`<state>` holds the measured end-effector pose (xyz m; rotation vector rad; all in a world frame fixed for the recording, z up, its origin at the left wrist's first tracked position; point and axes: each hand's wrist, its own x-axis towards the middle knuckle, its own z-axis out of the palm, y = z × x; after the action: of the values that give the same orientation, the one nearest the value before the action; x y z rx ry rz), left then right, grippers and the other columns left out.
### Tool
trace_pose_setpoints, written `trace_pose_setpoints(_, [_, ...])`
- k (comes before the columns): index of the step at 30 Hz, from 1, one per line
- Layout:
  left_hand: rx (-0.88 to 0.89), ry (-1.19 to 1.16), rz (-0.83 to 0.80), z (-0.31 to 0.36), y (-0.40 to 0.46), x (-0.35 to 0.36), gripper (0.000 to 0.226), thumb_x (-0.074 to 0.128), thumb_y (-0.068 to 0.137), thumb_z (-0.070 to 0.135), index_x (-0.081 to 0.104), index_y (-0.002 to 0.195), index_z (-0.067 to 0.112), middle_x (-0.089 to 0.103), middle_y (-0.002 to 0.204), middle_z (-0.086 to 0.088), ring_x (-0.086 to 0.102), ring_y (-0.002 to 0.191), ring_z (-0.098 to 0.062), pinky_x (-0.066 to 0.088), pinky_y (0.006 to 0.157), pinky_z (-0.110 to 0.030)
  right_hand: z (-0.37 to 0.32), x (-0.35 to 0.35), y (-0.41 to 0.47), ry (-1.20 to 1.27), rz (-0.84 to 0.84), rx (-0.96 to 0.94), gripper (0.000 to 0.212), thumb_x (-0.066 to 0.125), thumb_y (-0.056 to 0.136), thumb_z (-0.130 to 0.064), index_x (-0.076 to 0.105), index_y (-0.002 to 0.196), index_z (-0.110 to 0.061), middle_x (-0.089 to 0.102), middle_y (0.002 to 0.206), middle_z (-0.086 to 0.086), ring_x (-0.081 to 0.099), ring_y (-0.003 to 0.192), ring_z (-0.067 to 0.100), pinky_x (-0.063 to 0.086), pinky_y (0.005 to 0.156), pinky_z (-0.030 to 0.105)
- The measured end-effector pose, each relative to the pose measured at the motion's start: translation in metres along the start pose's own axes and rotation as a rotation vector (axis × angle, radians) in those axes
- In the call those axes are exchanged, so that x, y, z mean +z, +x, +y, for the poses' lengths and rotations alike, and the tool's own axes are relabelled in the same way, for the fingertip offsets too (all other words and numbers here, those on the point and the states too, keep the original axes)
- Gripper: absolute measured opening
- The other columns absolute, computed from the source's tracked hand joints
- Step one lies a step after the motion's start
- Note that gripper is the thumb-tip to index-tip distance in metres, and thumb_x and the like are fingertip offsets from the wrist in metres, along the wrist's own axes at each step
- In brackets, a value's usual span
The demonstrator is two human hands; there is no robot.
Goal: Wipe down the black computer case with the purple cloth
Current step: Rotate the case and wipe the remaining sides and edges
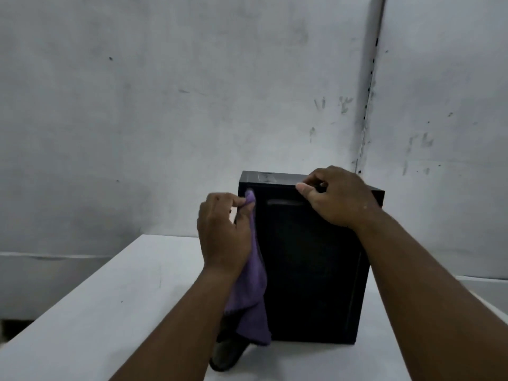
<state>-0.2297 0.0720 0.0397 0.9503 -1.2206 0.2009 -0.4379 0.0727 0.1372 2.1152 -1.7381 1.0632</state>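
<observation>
The black computer case (pixel 308 265) stands upright on the white table (pixel 110 298), its tall face toward me. My left hand (pixel 222 232) pinches the purple cloth (pixel 253 292) and holds its top against the case's upper left corner; the rest of the cloth hangs down along the case's left edge. My right hand (pixel 338 196) grips the case's top edge on the right, fingers curled over the top and thumb on the near face.
A grey stained wall (pixel 192 92) rises close behind the table. A dark object (pixel 225 353) lies on the table under my left forearm, partly hidden by the cloth. The table's left edge (pixel 90 273) runs diagonally.
</observation>
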Motion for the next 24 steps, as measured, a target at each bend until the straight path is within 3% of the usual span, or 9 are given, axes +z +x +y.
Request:
trace_pose_setpoints(4, [0.065, 0.038, 0.088, -0.002, 0.029, 0.006, 0.013, 0.081, 0.089, 0.019, 0.070, 0.083, 0.018, 0.065, 0.088, 0.003, 0.059, 0.081, -0.021, 0.049, 0.074, -0.037, 0.003, 0.010, 0.000, 0.031, 0.063, 0.000, 0.038, 0.058, 0.087, -0.073, 0.070, 0.101, -0.040, 0.060, 0.103, -0.018, 0.059, 0.105, 0.010, 0.043, 0.105, 0.041])
trace_pose_setpoints(9, [0.299, 0.144, -0.067, -0.021, -0.013, 0.008, 0.016, 0.082, 0.089, 0.016, 0.072, 0.077, 0.014, 0.062, 0.081, 0.000, 0.057, 0.073, -0.024, 0.046, 0.064, -0.044, 0.001, 0.019, -0.004, 0.013, 0.140, 0.019, 0.042, 0.055, 0.088, -0.075, 0.069, 0.105, -0.039, 0.061, 0.110, -0.015, 0.057, 0.113, 0.014, 0.026, 0.099, 0.032])
trace_pose_setpoints(18, [0.197, 0.114, 0.039, -0.009, 0.021, 0.005, 0.008, 0.082, 0.089, 0.023, 0.078, 0.086, 0.017, 0.069, 0.086, 0.002, 0.060, 0.078, -0.021, 0.052, 0.067, -0.040, 0.001, 0.033, -0.012, -0.007, 0.222, 0.016, 0.046, 0.048, 0.092, -0.073, 0.067, 0.112, -0.037, 0.060, 0.115, -0.012, 0.050, 0.121, 0.018, 0.024, 0.111, 0.036])
trace_pose_setpoints(24, [0.237, 0.026, -0.121, -0.018, -0.017, 0.008, 0.012, 0.080, 0.091, 0.019, 0.077, 0.084, 0.010, 0.062, 0.084, 0.003, 0.060, 0.072, -0.017, 0.052, 0.063, -0.039, 0.002, 0.036, -0.013, -0.003, 0.248, 0.003, 0.045, 0.049, 0.091, -0.073, 0.067, 0.111, -0.037, 0.061, 0.115, -0.011, 0.049, 0.121, 0.019, 0.024, 0.110, 0.036])
